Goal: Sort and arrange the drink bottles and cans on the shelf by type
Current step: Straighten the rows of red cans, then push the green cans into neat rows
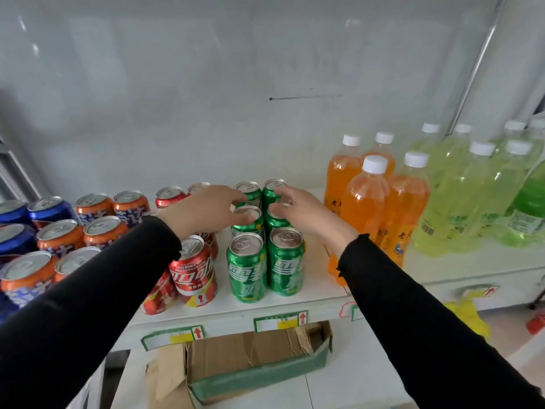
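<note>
Green cans (247, 265): six, upright in two columns of three, middle of the white shelf (318, 290), front pair near the shelf edge.
Left hand (206, 209): reaches over the left column; fingers loosely spread, tips at the rims of the back and middle green cans; a firm grip cannot be told.
Right hand (300, 212): over the right column; fingers slightly curled and apart, tips touching the tops of the back and middle cans there.
Red cans (194, 270): at least five in view, just left of the green ones, partly hidden by the left sleeve.
Orange cans (60, 236): six, in two columns left of the red.
Blue cans (48, 209): at least three at the far left; the frame edge cuts off others.
Orange bottles (365, 199): four with white caps, right of the green cans.
Yellow-green bottles (460, 190): at least six, farther right.
Cardboard box (253, 364): open, on the lower shelf below.
</note>
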Motion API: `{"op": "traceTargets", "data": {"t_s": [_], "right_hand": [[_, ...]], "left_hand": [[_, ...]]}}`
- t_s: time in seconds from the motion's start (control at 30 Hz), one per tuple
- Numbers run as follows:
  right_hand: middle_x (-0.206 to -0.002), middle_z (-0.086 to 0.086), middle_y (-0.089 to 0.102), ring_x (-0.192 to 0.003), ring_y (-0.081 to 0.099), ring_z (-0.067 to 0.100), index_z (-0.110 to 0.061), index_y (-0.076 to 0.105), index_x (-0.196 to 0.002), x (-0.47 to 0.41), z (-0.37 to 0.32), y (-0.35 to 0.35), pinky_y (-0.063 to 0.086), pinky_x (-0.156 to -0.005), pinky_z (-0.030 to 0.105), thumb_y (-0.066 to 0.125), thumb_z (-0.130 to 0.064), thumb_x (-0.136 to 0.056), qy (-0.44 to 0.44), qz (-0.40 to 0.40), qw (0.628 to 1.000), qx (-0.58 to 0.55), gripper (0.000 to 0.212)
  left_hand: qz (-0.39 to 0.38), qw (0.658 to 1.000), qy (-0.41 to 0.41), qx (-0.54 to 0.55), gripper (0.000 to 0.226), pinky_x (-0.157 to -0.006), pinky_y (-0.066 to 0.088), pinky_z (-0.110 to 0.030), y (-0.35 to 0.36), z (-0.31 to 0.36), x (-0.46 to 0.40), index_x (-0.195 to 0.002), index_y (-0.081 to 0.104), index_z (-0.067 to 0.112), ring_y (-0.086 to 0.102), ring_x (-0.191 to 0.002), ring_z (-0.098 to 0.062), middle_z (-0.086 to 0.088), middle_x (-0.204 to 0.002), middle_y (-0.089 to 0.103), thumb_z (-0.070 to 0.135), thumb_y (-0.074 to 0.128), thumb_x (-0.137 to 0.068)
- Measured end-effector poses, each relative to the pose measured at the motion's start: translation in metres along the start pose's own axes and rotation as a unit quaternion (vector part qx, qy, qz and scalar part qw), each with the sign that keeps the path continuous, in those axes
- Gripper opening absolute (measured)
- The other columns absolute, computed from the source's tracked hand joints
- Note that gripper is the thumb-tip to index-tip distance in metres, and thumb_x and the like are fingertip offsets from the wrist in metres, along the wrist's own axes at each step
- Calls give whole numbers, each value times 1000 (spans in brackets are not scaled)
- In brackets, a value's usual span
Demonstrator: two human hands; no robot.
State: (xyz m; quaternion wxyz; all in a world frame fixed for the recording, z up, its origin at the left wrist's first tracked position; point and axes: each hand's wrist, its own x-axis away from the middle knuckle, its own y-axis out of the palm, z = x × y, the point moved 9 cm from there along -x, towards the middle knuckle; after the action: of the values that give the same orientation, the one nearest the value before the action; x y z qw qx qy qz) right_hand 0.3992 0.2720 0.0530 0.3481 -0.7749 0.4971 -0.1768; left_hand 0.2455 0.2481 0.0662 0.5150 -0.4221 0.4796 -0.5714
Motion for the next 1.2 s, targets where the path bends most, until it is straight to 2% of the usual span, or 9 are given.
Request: {"op": "traceTargets", "data": {"t_s": [0.1, 0.3, 0.43, 0.6, 0.7, 0.87, 0.93, 1.03, 1.2], "right_hand": [[-141, 9, 58, -126, 55, 27, -13, 55, -140, 3, -2, 5, 44, -105, 42, 58, -33, -100, 2, -17, 998, 55, 45], [-121, 8, 68, -108, 64, 27, -11, 65, -121, -2, -2, -3, 51, -92, 40, 61, -40, -96, 11, 45, 988, 147, 38], [-128, 8, 65, -114, 62, 27, -12, 62, -129, -8, -2, -1, 50, -94, 38, 64, -42, -94, 2, 39, 987, 155, 46], [-147, 7, 52, -130, 53, 26, -15, 47, -147, -8, 8, 3, 44, -98, 37, 55, -57, -95, -9, 24, 996, 83, 68], [-156, 3, 41, -141, 41, 21, -22, 39, -153, 15, 1, -2, 35, -110, 34, 43, -63, -98, -60, 67, 996, -28, 69], [-157, -19, 34, -144, 32, 1, -32, 32, -154, 91, 17, 7, 30, -118, 32, 41, -64, -97, -119, 162, 961, -190, 66], [-148, -31, 35, -140, 34, -7, -32, 31, -153, 105, 40, 26, 35, -116, 30, 49, -63, -95, -103, 170, 954, -223, 69], [-130, -47, 30, -125, 35, -23, -33, 29, -150, 109, 61, 51, 35, -98, 2, 71, -52, -87, -75, 152, 965, -202, 78], [-126, -24, 48, -114, 50, -5, -31, 33, -144, 100, 69, 65, 38, -87, 6, 82, -38, -79, -67, 129, 974, -172, 82]], "left_hand": [[-13, 1000, -1, 25, 52, -93, 46, -34, 8, 5, 2, -137, 59, 23, 60, -109, -17, 1, -129, 65, 54, 59, -95], [32, 998, -46, 11, 46, -84, 51, -37, 11, 6, 0, -125, 58, 14, 62, -98, -20, -4, -115, 65, 52, 54, -97], [37, 998, -55, 18, 48, -87, 50, -36, 11, 9, 0, -127, 57, 14, 62, -102, -21, -5, -119, 65, 51, 56, -97], [44, 995, -74, 53, 61, -95, 49, -36, 12, 3, 5, -138, 54, 17, 61, -115, -21, -6, -135, 61, 58, 57, -93], [112, 986, -64, 107, 75, -98, 47, -34, -4, 8, 28, -151, 40, 25, 56, -126, -17, -2, -149, 51, 65, 56, -90], [218, 956, -40, 194, 53, -98, 48, -34, -9, 32, 97, -143, 49, 34, 56, -119, -8, 10, -134, 58, 51, 59, -94], [236, 950, -50, 197, 53, -94, 44, -31, 9, 41, 117, -144, 48, 34, 53, -120, -8, 11, -136, 55, 49, 60, -95], [247, 950, -82, 172, 61, -93, 37, -26, 32, 40, 121, -149, 44, 27, 53, -125, -14, 5, -147, 50, 53, 58, -95], [247, 954, -92, 141, 59, -88, 40, -27, 35, 39, 117, -144, 52, 22, 59, -113, -16, 1, -141, 58, 50, 62, -93]]}}
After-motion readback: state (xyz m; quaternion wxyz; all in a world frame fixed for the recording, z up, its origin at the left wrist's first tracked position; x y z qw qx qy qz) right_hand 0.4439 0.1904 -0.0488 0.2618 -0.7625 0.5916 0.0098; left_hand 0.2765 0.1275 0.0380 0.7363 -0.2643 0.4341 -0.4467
